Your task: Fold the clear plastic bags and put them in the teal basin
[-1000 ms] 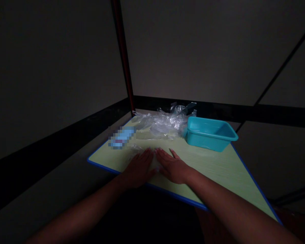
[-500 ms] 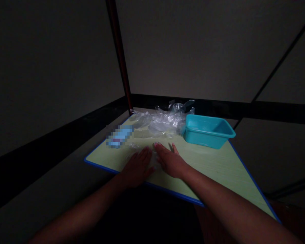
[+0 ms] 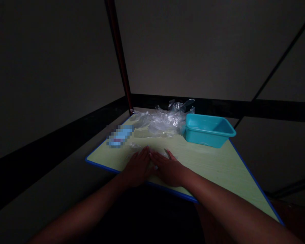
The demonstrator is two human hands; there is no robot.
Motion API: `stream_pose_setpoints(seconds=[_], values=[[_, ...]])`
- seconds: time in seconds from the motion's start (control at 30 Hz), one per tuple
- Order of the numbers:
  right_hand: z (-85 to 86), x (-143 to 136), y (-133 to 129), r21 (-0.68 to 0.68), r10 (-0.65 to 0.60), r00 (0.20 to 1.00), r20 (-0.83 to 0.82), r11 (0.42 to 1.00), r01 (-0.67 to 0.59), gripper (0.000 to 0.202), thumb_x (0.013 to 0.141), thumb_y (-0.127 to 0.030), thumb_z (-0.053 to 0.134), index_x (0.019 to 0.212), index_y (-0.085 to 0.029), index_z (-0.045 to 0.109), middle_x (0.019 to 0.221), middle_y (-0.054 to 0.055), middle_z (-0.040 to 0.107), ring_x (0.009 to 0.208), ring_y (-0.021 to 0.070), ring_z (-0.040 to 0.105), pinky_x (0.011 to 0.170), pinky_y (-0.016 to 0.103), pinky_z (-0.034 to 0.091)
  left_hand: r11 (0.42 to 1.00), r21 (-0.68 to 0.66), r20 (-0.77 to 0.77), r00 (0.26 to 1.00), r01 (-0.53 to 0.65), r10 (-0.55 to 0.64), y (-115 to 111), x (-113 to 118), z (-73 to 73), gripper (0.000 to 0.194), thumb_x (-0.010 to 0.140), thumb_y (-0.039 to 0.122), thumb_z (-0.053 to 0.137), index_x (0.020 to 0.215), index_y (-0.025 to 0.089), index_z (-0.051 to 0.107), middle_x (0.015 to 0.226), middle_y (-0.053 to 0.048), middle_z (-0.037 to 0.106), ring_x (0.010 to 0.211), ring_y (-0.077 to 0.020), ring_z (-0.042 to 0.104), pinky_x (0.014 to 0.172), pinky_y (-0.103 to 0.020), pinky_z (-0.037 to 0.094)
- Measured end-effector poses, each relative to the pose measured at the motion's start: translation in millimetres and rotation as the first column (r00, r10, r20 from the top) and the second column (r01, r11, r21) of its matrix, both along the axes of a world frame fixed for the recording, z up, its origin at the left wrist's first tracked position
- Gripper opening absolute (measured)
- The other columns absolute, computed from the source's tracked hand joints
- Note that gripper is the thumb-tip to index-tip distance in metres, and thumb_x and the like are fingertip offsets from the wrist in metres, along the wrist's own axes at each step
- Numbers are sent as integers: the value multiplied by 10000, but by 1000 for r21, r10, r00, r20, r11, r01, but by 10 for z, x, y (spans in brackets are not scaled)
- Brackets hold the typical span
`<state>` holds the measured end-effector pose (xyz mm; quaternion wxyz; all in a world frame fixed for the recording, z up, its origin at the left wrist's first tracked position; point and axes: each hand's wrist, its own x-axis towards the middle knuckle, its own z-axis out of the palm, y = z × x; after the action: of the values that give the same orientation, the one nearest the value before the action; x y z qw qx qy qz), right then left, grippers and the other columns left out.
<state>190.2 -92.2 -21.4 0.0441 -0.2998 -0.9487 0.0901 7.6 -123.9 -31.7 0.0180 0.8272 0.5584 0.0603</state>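
Near the front edge of the pale green table [image 3: 205, 162], a thin clear plastic sheet or bag [image 3: 135, 145] lies partly under my hands. My left hand [image 3: 138, 169] rests flat on it with the fingers stretched forward. Beside it, my right hand [image 3: 169, 169] also lies on the plastic, fingers extended toward the left hand and touching or nearly touching it. Much of the plastic is hidden beneath both hands.
A heap of crumpled clear plastic bags [image 3: 165, 122] lies at the back of the table. To its right stands a turquoise basket [image 3: 205, 137]. A blurred light blue object [image 3: 121, 135] is at the left. The table has a blue edge; walls rise behind and left.
My right hand has moved slightly toward me and to the left, closer to my left hand. My left hand has hardly moved.
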Motion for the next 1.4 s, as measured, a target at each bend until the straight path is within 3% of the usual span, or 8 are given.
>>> stream_pose_setpoints(seconds=[0.23,0.4,0.53,0.67,0.9,0.97,1.17,1.4], values=[[215,95,-74,-146,-7,993,120,989,25,747,890,-483,355,1457,-41,154,1500,182,142,1400,259,122,1103,553,-1,1000,-11,-48,999,-5,5,-3,17,20,642,924,482,277,1410,63,307,1488,-206,230,1383,-297,197,1088,-486,233],[322,159,-55,-234,7,971,239,971,50,803,862,-530,392,1460,-52,147,1504,191,93,1405,272,58,1084,580,-20,999,-20,-55,998,-25,24,1,21,14,661,924,489,260,1420,52,276,1494,-208,201,1387,-287,183,1097,-470,214],[264,139,10,-205,-47,985,165,975,81,780,878,-511,373,1454,-33,155,1501,213,103,1400,292,81,1081,596,38,1000,3,-50,999,-22,22,4,15,-3,622,922,466,282,1413,84,297,1495,-193,223,1389,-278,184,1093,-463,222],[163,80,70,-54,-124,992,28,991,125,671,919,-417,328,1463,-68,146,1516,172,76,1405,276,64,1080,599,36,999,31,-54,998,-33,34,11,14,-32,584,938,431,229,1405,90,313,1487,-188,256,1382,-273,213,1083,-455,242],[78,60,102,-24,-44,999,1,999,44,777,880,-540,367,1468,-94,127,1519,150,74,1409,261,70,1080,594,-7,998,34,-47,998,-45,46,14,33,-40,596,928,415,266,1415,72,289,1488,-197,243,1378,-286,219,1081,-469,243],[71,31,103,-11,-50,999,-21,999,49,726,901,-516,331,1466,-98,147,1519,145,89,1409,249,87,1085,589,10,999,18,-45,998,-50,51,10,46,-17,605,928,416,271,1421,64,276,1491,-195,235,1382,-285,209,1085,-469,239],[89,-92,101,119,-198,963,-180,968,221,604,945,-402,235,1448,-69,208,1509,143,170,1401,223,143,1106,549,9,995,-7,-49,994,-100,100,2,153,54,557,957,381,186,1367,56,373,1474,-201,279,1382,-285,211,1080,-492,241],[-16,-54,311,57,-382,914,-137,918,392,553,947,-332,213,1445,-91,219,1503,111,213,1394,212,175,1090,585,38,970,61,-85,967,-234,238,79,395,-18,526,945,332,268,1369,36,361,1466,-209,298,1371,-300,240,1053,-490,287]])
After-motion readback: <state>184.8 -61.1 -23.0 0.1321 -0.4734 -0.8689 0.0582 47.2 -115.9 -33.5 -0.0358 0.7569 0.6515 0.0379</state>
